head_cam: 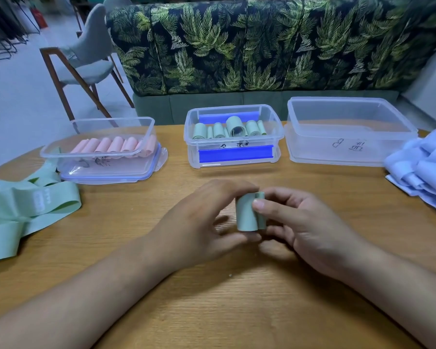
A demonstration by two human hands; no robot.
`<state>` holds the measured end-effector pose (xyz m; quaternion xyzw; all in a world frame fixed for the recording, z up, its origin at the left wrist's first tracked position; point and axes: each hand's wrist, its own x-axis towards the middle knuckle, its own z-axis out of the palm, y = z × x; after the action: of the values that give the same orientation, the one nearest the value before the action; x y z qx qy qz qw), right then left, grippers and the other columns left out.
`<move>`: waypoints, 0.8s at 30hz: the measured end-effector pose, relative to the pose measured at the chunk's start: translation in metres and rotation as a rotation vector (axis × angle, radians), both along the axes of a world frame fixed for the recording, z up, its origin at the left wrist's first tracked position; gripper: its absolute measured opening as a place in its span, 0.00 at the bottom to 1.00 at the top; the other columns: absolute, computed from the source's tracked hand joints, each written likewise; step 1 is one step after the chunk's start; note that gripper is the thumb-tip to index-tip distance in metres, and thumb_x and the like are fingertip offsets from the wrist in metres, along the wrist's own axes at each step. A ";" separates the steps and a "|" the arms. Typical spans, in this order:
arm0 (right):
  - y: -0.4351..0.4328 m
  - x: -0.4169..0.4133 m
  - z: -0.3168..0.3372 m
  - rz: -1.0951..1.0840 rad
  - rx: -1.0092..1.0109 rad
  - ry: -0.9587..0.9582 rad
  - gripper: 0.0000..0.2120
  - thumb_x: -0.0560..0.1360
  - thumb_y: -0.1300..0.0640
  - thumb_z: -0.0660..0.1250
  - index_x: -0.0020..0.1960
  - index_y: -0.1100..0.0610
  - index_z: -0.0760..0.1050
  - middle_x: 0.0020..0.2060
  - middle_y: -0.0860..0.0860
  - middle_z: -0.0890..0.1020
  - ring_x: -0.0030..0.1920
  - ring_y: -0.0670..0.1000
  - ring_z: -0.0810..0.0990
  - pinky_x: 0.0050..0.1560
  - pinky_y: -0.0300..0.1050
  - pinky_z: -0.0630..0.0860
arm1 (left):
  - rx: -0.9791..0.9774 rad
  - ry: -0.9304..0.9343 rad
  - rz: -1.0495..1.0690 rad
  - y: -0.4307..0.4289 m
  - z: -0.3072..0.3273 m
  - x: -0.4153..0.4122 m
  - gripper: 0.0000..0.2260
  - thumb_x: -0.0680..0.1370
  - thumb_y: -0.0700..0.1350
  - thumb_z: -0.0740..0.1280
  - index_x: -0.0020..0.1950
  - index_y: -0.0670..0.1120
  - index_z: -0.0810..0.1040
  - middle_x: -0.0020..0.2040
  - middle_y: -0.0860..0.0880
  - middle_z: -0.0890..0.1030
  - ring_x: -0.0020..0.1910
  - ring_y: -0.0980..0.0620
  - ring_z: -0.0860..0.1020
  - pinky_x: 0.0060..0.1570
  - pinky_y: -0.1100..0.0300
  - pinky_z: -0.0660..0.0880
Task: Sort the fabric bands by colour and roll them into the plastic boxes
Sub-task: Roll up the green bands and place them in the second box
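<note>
The left hand point(199, 222) and right hand point(302, 227) together grip an upright rolled green band point(247, 212) over the table point(212, 311), the right thumb pressing its front and the fingers hiding its lower end. At 12 o'clock stands the box of green rolls point(275, 132), at 10 the box of pink rolls point(151, 132), and at 2 a third box point(350, 149). Loose green bands point(30, 205) lie at 9 and pale blue bands point(423, 167) at 3.

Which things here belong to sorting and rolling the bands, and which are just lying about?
In the job: green roll held by left hand and right hand; loose green bands; blue bands; pink-roll box; green-roll box; empty box.
Lying about: grey chair; leaf-print sofa.
</note>
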<state>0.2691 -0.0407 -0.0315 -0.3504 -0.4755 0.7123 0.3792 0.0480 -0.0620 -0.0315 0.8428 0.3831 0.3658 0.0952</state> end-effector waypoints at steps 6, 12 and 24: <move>-0.002 -0.001 0.001 -0.020 0.021 -0.048 0.14 0.71 0.55 0.77 0.55 0.59 0.87 0.51 0.60 0.87 0.50 0.54 0.85 0.58 0.51 0.83 | 0.056 0.021 0.034 0.001 0.002 -0.001 0.25 0.75 0.46 0.81 0.70 0.43 0.80 0.65 0.52 0.83 0.65 0.56 0.81 0.66 0.59 0.75; -0.003 -0.008 0.017 -0.063 0.072 -0.216 0.14 0.71 0.56 0.80 0.56 0.59 0.87 0.52 0.63 0.87 0.50 0.57 0.85 0.66 0.65 0.78 | 0.053 0.000 0.026 0.009 0.001 -0.006 0.26 0.76 0.50 0.81 0.70 0.43 0.80 0.65 0.52 0.83 0.64 0.54 0.81 0.63 0.53 0.78; 0.114 -0.079 0.121 -0.115 0.216 -0.462 0.08 0.75 0.59 0.79 0.53 0.58 0.83 0.42 0.53 0.85 0.38 0.49 0.84 0.60 0.56 0.83 | 0.005 -0.116 0.477 0.058 -0.017 -0.065 0.27 0.83 0.50 0.66 0.82 0.46 0.65 0.80 0.50 0.69 0.80 0.56 0.63 0.78 0.49 0.65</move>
<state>0.1897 0.0733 0.0894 -0.4876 -0.6020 0.5357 0.3359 -0.0171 -0.0035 -0.0481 0.7064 0.5643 0.4266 0.0261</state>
